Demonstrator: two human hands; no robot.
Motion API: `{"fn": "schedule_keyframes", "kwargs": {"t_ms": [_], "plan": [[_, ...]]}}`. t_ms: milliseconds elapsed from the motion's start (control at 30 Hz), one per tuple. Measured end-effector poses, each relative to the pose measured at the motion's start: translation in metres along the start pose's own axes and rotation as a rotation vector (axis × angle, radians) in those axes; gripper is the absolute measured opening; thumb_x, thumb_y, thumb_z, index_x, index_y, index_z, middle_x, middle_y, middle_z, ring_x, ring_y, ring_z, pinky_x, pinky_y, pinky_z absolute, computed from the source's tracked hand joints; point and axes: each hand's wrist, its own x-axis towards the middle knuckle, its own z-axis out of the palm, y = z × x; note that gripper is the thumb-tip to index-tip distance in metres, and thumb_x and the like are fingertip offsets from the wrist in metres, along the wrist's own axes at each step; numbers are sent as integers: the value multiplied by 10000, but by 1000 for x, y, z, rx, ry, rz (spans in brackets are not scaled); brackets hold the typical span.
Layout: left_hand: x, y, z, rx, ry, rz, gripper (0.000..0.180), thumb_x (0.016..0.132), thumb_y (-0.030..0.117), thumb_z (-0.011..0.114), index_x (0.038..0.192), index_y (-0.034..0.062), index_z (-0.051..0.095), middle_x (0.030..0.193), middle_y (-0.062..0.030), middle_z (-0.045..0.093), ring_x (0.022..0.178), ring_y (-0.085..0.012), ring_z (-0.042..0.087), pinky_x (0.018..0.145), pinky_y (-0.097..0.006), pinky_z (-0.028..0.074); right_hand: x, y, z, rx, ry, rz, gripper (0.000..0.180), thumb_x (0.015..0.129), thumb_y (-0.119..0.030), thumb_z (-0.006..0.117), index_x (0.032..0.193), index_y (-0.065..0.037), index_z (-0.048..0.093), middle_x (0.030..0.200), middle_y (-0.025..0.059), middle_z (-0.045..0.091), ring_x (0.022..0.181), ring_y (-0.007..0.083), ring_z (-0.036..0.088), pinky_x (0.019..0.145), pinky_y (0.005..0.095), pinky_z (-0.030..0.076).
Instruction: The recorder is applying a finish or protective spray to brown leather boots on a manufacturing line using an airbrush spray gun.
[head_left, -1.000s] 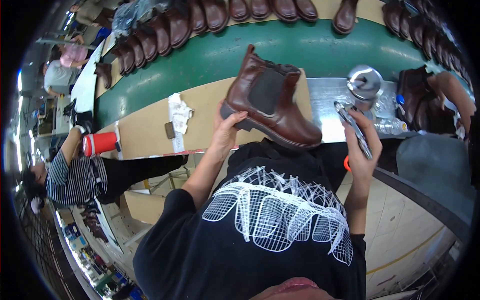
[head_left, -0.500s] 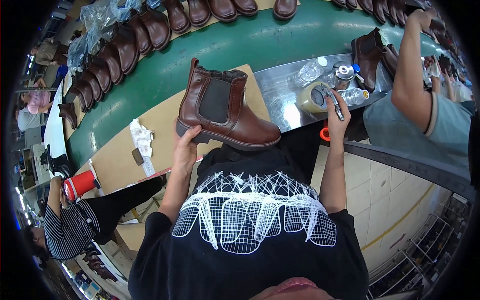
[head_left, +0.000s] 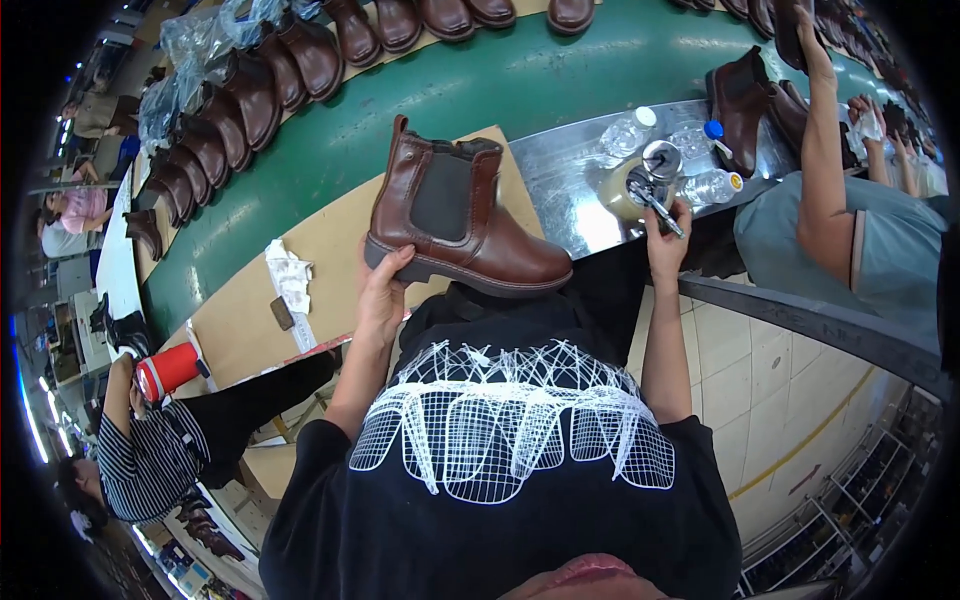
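My left hand (head_left: 385, 285) grips a brown leather ankle boot (head_left: 500, 235) at its heel, thumb over the sole edge. The boot is held upright, toe to the right, with a dark elastic panel (head_left: 443, 197) on its side. My right hand (head_left: 667, 245) closes its fingers on a slim silver pen-like tool (head_left: 664, 215). The tool's far end reaches into the mouth of a pale yellowish jar (head_left: 622, 203); its tip cannot be made out there.
Clear plastic bottles (head_left: 712, 187) crowd around the jar on a metal sheet (head_left: 560, 165). Brown boots (head_left: 250, 100) line the green table (head_left: 420, 88). A stained white cloth (head_left: 288, 272) lies on the cardboard (head_left: 335, 270). Co-workers sit right (head_left: 845, 235) and left (head_left: 150, 460).
The silver tool in my right hand has lowered toward the jar, its end now at the mouth. The boot in my left hand has shifted slightly right. The right co-worker's raised arm moved.
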Motion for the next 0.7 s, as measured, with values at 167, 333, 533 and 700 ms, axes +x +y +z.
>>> {"fn": "schedule_keyframes", "kwargs": {"t_ms": [167, 333, 533, 700], "plan": [[4, -6, 1, -38, 8, -6, 643, 769, 53, 729, 1317, 67, 392, 1159, -103, 578, 1036, -212, 612, 856, -391, 540, -23, -12, -12, -334, 70, -116, 514, 840, -197, 735, 1242, 41, 519, 1158, 222, 553, 1117, 370, 523, 953, 429, 416], [-2, 2, 11, -16, -13, 16, 659, 760, 44, 739, 1303, 67, 367, 1125, -89, 594, 982, -185, 638, 858, -350, 538, -60, -77, -11, -397, 144, -90, 485, 873, -150, 696, 1273, 38, 497, 1220, 200, 547, 1053, 307, 570, 883, 394, 473], [-11, 10, 28, 71, -16, 77, 688, 740, 63, 777, 1287, 78, 360, 1117, -94, 593, 984, -186, 633, 852, -331, 530, -50, -186, -9, -107, -60, -62, 117, 876, 27, 651, 990, 12, 673, 866, 66, 658, 706, 112, 608, 666, 240, 498], [-19, 15, 45, 110, -26, 104, 717, 701, 37, 810, 1268, 62, 372, 1100, -95, 590, 983, -179, 622, 845, -312, 520, -36, -230, 37, 27, -277, -311, 143, 813, 43, 683, 954, 20, 675, 855, 135, 687, 720, 213, 675, 651, 286, 527]]}}
